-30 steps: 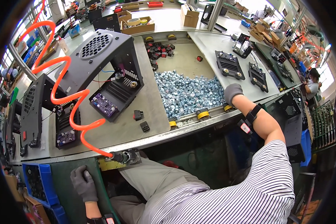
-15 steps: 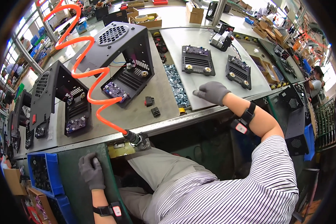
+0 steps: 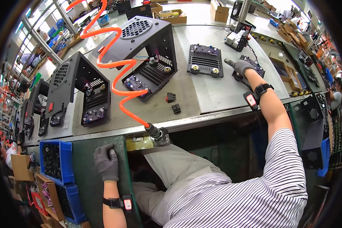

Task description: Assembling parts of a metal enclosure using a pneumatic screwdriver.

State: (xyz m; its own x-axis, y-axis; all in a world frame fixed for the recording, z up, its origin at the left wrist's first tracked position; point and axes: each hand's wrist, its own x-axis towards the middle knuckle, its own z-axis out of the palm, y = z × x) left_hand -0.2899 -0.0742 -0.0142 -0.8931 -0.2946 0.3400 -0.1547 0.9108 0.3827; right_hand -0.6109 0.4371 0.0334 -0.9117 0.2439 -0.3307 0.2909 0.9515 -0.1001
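Note:
My right hand [image 3: 242,67], in a grey glove, reaches over a black slotted panel [image 3: 259,70] carrying a circuit board. One digit is stretched out to the left and the hand looks open; its other fingers are partly hidden against the panel. Beside it lies a similar black panel [image 3: 205,60] with a purple circuit board and two brass-coloured fittings. Both panels sit on a light grey plate [image 3: 216,95]. My left hand [image 3: 107,163], also gloved, rests on the green bench top [image 3: 85,163] with its fingers loosely bent, the thumb apart and nothing visible in it.
An orange coiled hose [image 3: 121,93] hangs in front, ending at a tool [image 3: 157,135] by the bench edge. Black open housings [image 3: 144,45] stand to the left. Two small black switches [image 3: 171,97] lie between. Blue bins [image 3: 66,163] are at lower left; a cardboard tray [image 3: 290,78] is at right.
My right hand has moved right onto the farther panel. The light plate has slid left against its neighbour, covering the gap with loose metal fasteners. My left hand still rests on the bench; the view has shifted.

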